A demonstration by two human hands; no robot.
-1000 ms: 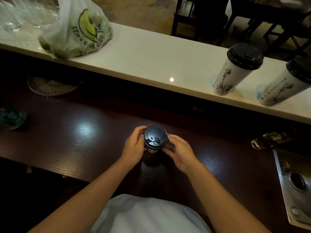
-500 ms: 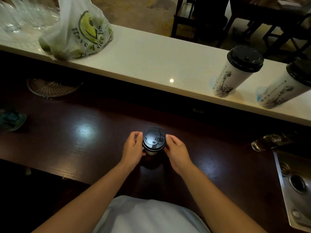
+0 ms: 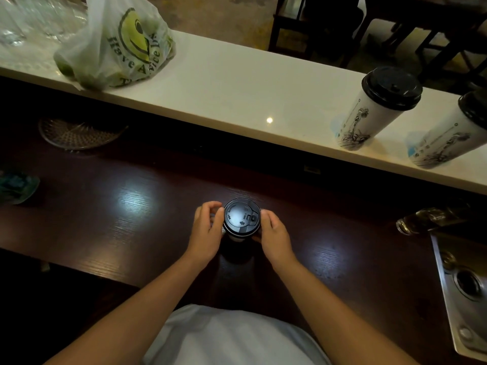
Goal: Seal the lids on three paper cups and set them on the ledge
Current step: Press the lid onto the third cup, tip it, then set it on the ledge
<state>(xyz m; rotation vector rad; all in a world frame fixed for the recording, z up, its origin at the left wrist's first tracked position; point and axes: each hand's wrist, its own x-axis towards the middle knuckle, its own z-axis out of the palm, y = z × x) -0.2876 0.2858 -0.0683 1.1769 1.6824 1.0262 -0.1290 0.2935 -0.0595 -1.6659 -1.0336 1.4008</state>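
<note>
The paper cup (image 3: 236, 237) stands upright on the dark wooden counter (image 3: 131, 206) at frame centre, its black lid (image 3: 241, 216) facing you.

Surroundings:
- At 12 o'clock from the cup, the white ledge (image 3: 237, 93) runs across the view.
- At 2 o'clock, two lidded cups stand on the ledge: the first lidded cup (image 3: 369, 119) and, just beside it, the second lidded cup (image 3: 445, 138) at the frame edge.
- At 10 o'clock, a plastic bag (image 3: 118, 46) rests on the ledge; below it a glass dish (image 3: 76, 133) lies on the counter.
- At 3 o'clock, a glass bottle (image 3: 427, 219) lies near a metal sink (image 3: 463, 291).
- Nothing stands between the cup and the ledge.

Hand pose: your left hand (image 3: 207, 233) and right hand (image 3: 274, 237) flank the cup, fingers curled against the lid's rim on both sides, grasping the lid. Forearms converge from 6 o'clock.

Change: compared with a second ago, both hands have closed in tighter on the rim; the cup stays in place.
</note>
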